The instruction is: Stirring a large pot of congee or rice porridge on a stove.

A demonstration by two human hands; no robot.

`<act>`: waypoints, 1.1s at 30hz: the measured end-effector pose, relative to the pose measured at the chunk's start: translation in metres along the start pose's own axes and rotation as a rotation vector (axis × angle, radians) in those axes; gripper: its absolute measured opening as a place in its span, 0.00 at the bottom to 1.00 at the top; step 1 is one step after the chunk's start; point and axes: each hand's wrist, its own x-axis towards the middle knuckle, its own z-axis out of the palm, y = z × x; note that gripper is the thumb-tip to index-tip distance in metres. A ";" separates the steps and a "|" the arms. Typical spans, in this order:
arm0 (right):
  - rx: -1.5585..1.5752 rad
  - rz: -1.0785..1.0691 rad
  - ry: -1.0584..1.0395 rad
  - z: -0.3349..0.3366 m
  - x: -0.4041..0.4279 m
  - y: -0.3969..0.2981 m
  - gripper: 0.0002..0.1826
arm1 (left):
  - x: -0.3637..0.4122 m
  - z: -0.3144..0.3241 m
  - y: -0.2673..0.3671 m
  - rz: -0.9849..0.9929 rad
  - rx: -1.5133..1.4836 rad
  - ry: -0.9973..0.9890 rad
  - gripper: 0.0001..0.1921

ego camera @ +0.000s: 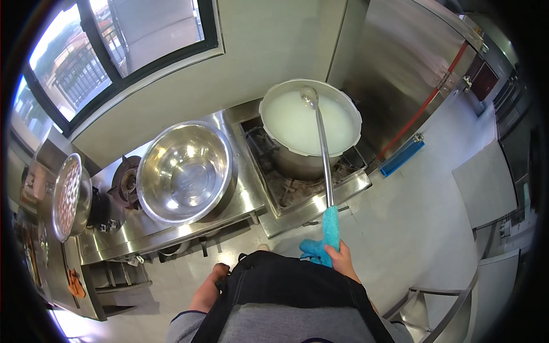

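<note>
My right hand (341, 260) grips the lower end of a long-handled metal ladle (324, 163), where a turquoise towel (330, 227) is wrapped around the handle. The far end of the ladle reaches over the rim of a large metal pot (296, 160), its bowl at the surface of the cloudy, whitish liquid (296, 124) inside. This pot stands on a low stove (274, 199). My left hand (220, 272) hangs low at my left side against my black apron (283, 276); its fingers are partly hidden, so I cannot tell whether it holds anything.
A wide stainless steel basin (188, 171) sits on the steel counter (246, 188), beside a gas burner (127, 182). Farther left stands a metal bowl (68, 197) of pinkish pieces. An orange cloth (76, 284) hangs near the counter's left end. A steel panel (399, 64) rises right of the pot.
</note>
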 end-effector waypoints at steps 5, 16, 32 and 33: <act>-0.005 0.012 0.001 0.001 -0.001 -0.002 0.15 | -0.004 0.002 0.001 -0.091 -0.159 0.026 0.11; 0.006 -0.008 -0.009 -0.003 0.004 0.008 0.15 | 0.000 0.012 -0.005 -0.146 -0.315 0.068 0.16; -0.135 -0.067 -0.008 -0.009 0.000 0.002 0.16 | 0.015 0.010 -0.030 0.211 0.286 0.079 0.12; -0.278 -0.103 0.033 -0.014 0.001 0.006 0.17 | 0.004 -0.009 -0.006 -0.066 -0.297 0.374 0.11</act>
